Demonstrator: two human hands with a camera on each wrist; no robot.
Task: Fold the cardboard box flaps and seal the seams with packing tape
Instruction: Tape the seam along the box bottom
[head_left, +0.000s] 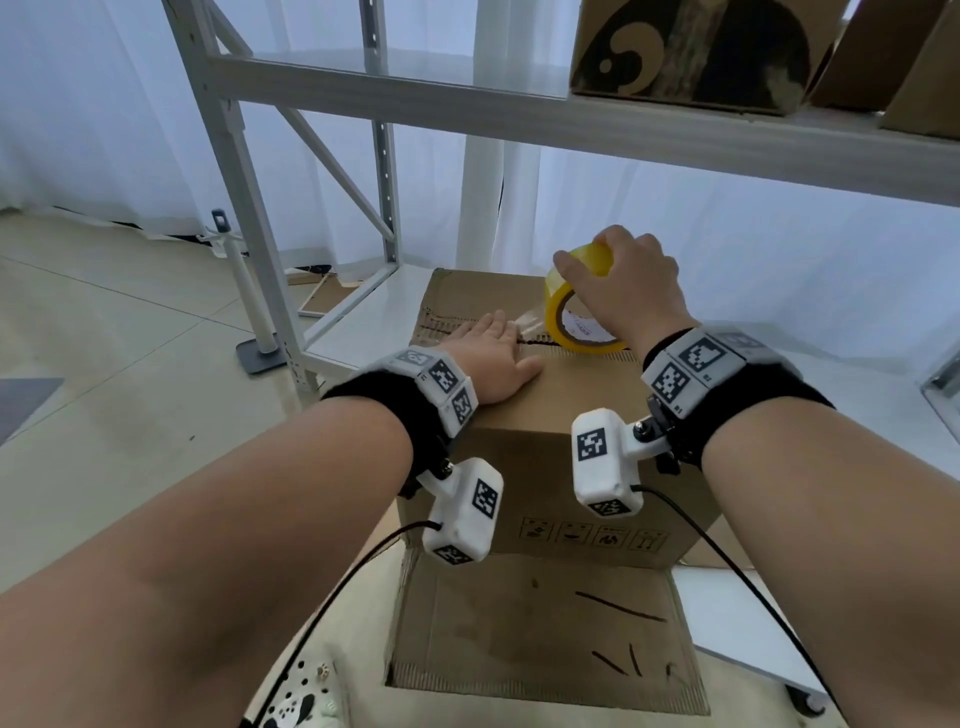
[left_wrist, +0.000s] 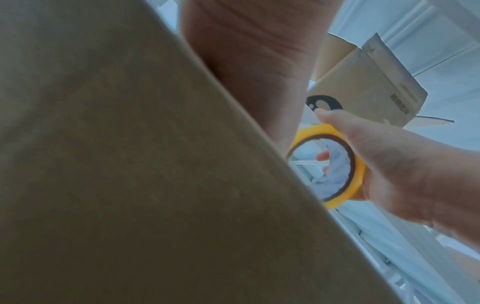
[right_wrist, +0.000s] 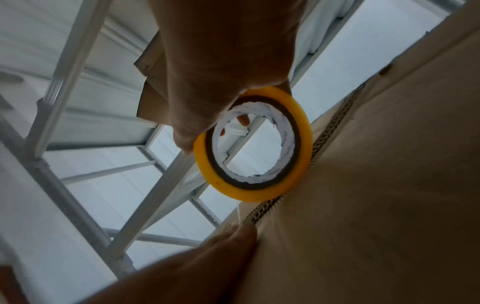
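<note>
Cardboard box (head_left: 550, 410) sitting on tiled floor (head_left: 130, 322) under metal shelving (head_left: 519, 119). Left hand (head_left: 493, 358) pressing flat on flaps, fingers straight; right hand (head_left: 623, 291) gripping tape roll (head_left: 576, 306) just beyond.

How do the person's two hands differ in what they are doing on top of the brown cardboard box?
The left hand lies flat with straight fingers, pressing the clear tape end onto the brown cardboard box; the right hand is curled in a grip around the yellow roll of packing tape. The left hand sits lower and nearer the box's left side; the right is raised, farther right. Both work along the centre seam.
</note>
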